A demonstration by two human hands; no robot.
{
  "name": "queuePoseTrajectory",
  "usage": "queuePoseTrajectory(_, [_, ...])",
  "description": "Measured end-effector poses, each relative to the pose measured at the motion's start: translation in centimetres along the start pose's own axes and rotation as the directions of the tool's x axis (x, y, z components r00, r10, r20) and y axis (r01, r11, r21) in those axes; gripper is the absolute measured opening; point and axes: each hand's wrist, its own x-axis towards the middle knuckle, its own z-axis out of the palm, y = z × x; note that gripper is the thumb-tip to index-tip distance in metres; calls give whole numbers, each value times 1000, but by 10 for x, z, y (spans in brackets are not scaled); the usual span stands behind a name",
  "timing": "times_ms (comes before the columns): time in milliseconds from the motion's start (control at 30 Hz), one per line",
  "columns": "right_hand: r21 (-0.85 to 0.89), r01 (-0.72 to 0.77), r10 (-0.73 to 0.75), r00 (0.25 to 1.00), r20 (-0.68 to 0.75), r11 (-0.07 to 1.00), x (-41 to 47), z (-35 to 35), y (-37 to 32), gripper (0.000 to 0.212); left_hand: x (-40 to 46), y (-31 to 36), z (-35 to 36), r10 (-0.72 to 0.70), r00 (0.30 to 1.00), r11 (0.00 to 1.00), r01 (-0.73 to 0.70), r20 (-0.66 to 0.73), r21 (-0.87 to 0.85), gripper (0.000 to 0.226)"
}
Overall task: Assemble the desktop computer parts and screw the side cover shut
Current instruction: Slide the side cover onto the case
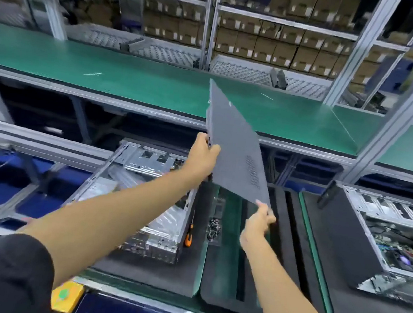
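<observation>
Head camera showed a long green workbench (132, 78) across the back, with shelves of cardboard boxes (264, 44) behind it. Below, on dark foam mats (317, 259), two open computer cases were lying. One open case (143, 200) was at the left under the left forearm, and a second case (384, 235) was at the right edge, with its boards and wires visible inside. The grey side cover (235, 144) was held up in the air between both cases, tilted steeply, with its far corner reaching in front of the workbench and a vent grille near its lower part. The left hand (201, 158) gripped the left edge of the cover, fingers curled round it. The right hand (260, 220) pinched the lowest corner of the cover. Between the mats, near the left case, an orange-handled screwdriver (189, 234) lay beside a small pile of dark screws (213, 230). A yellow box (67, 295) sat at the near edge
</observation>
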Motion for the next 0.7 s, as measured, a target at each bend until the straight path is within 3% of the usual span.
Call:
queuePoseTrajectory(67, [137, -59, 42, 992, 123, 989, -34, 31, 13, 46, -20, -28, -38, -21, 996, 996, 12, -92, -90, 14])
queuePoseTrajectory(200, [-23, -9, 15, 967, 253, 1000, -92, 80, 52, 20, -58, -79, -91, -139, 981, 926, 82, -132, -368, 31])
queuePoseTrajectory(233, [-82, 11, 14, 954, 299, 997, -105, 90, 62, 22, -67, -91, -102, -169, 976, 907, 99, -139, -410, 39])
queuePoseTrajectory(300, [-193, 53, 16, 940, 341, 980, -122, 105, 80, 45, -83, -116, -121, -227, 964, 849, 127, -138, -513, 50])
queuePoseTrajectory(367, [-270, 78, 22, 937, 350, 960, -136, 109, 95, 58, -101, -140, -136, -267, 957, 797, 154, -113, -584, 49])
queuePoseTrajectory(533, [-399, 133, -15, 958, 285, 907, -140, 106, 116, 68, -133, -178, -143, -395, 918, 744, 327, 10, -583, 43])
queuePoseTrajectory(600, [-493, 217, -83, 957, 279, 843, -135, 101, 117, 55, -146, -187, -137, -511, 855, 680, 463, 85, -568, 42])
queuePoseTrajectory(700, [-734, 288, -123, 955, 271, 616, -123, 88, 121, 52, -161, -195, -126, -606, 788, 629, 559, 109, -540, 39])
